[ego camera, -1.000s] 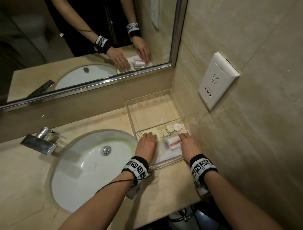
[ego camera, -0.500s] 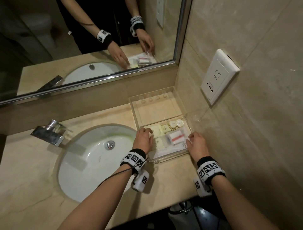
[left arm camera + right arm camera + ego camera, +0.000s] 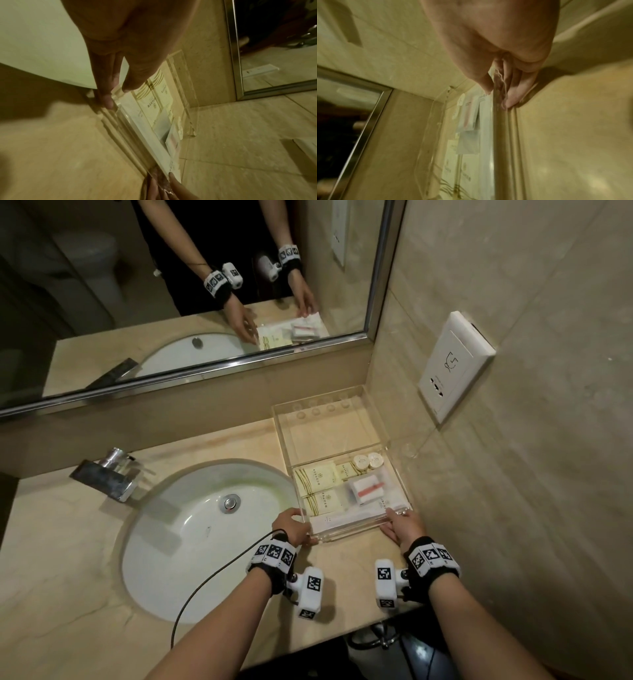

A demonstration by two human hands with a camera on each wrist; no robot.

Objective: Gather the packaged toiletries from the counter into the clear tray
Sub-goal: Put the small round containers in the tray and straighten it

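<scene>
The clear tray (image 3: pixel 349 531) sits on the beige counter in the right corner. It holds yellow sachets (image 3: pixel 317 479), two round white caps (image 3: pixel 367 461), a white packet with a red stripe (image 3: pixel 368 489) and a long white packet (image 3: pixel 342 520). My left hand (image 3: pixel 294 527) pinches the tray's near left corner, shown close up in the left wrist view (image 3: pixel 116 94). My right hand (image 3: pixel 399 525) pinches the near right corner, its thumb inside the front wall and its fingers outside (image 3: pixel 496 94). A clear panel (image 3: pixel 329 436) stands at the tray's far side.
A white sink (image 3: pixel 205 525) lies just left of the tray, with a chrome faucet (image 3: pixel 109 477) behind it. The tiled wall with a socket plate (image 3: pixel 452 368) runs close along the tray's right side. A mirror (image 3: pixel 205 285) spans the back. The counter's front edge is under my wrists.
Both hands have come off the packets inside the tray and drawn back to its near corners, where they now pinch the front wall. The packets lie still.
</scene>
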